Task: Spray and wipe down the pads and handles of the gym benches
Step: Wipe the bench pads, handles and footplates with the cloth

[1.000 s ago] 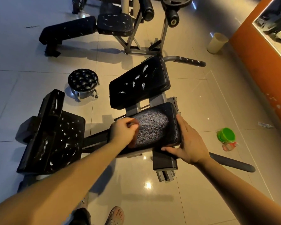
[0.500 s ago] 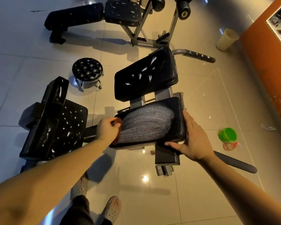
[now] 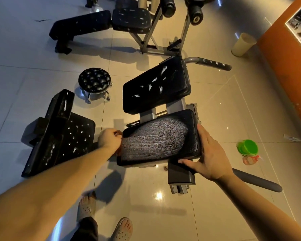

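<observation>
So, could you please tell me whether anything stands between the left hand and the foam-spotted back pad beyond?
Nothing visible does. The left hand, gripping a small brown scrubber, sits at the left edge of the streaked black seat pad; the foam-spotted black back pad lies just beyond, past a bare gap of grey frame bars.

The glossy beige tiled floor [image 3: 215, 105] carries the nearest bench [image 3: 155, 94] on its grey frame, a worn black bench [image 3: 59, 136] left of it, a third bench [image 3: 80, 25] farther off, a round tufted stool [image 3: 94, 80], a cream bin [image 3: 243, 44] near the orange wall [image 3: 285, 75], and a green container [image 3: 248, 146].
</observation>
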### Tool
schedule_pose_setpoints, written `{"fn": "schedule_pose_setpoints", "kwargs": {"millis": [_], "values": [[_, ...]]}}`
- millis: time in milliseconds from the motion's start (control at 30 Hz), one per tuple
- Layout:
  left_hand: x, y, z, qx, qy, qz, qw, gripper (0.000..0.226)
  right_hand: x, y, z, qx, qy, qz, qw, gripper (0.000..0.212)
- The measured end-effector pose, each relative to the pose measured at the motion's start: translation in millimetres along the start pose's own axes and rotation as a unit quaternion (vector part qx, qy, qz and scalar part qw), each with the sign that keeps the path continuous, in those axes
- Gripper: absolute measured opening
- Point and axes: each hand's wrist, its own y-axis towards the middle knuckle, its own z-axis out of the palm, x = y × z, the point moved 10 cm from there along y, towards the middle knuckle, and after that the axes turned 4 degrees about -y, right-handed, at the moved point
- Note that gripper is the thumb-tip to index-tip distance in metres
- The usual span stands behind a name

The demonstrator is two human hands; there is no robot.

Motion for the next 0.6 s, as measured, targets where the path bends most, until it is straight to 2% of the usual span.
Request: {"fn": "schedule_pose_setpoints", "kwargs": {"millis": [100, 200, 267, 333, 367, 433, 500, 533, 600], "values": [[-69.2, -3.2, 10.6, -0.019, -0.053, 0.052, 0.997, 0.021, -3.1, 0.9, -0.2, -0.002, -0.005, 0.0, 1.0, 0.123], [-138.1, -51.2, 35.6, 0.045, -0.1, 0.152, 0.982, 0.029, -3.1, 0.9, 0.6, 0.003, -0.006, 0.002, 1.0, 0.123], [-154.2, -101.4, 45.0, 0.092, -0.083, 0.241, 0.963, 0.031, -1.9, -0.3, 0.4, 0.001, 0.0, 0.002, 1.0, 0.122], [-138.5, -126.4, 42.1, 0.115, -0.053, 0.296, 0.947, 0.031, -1.5, 0.0, -0.8, -0.001, -0.006, 0.001, 1.0, 0.123], [-120.2, -119.4, 37.4, 0.107, -0.04, 0.288, 0.951, 0.03, -2.1, 0.0, -1.6, -0.002, -0.009, 0.001, 1.0, 0.123], [-81.7, -79.4, 22.6, 0.059, -0.02, 0.203, 0.977, 0.028, -3.2, -0.7, -1.1, -0.001, -0.014, 0.001, 1.0, 0.124], [-71.6, -47.3, 15.7, 0.021, -0.019, 0.132, 0.991, 0.026, -5.7, -1.4, 1.0, 0.0, -0.011, 0.004, 1.0, 0.125], [-87.1, -41.2, 19.3, 0.013, -0.031, 0.13, 0.991, 0.024, -6.7, -0.8, 1.2, 0.0, -0.01, 0.007, 1.0, 0.125], [-140.7, -44.7, 33.1, 0.0, -0.063, 0.18, 0.982, 0.025, -4.6, 0.7, -0.3, 0.001, -0.008, 0.007, 1.0, 0.124]]}}
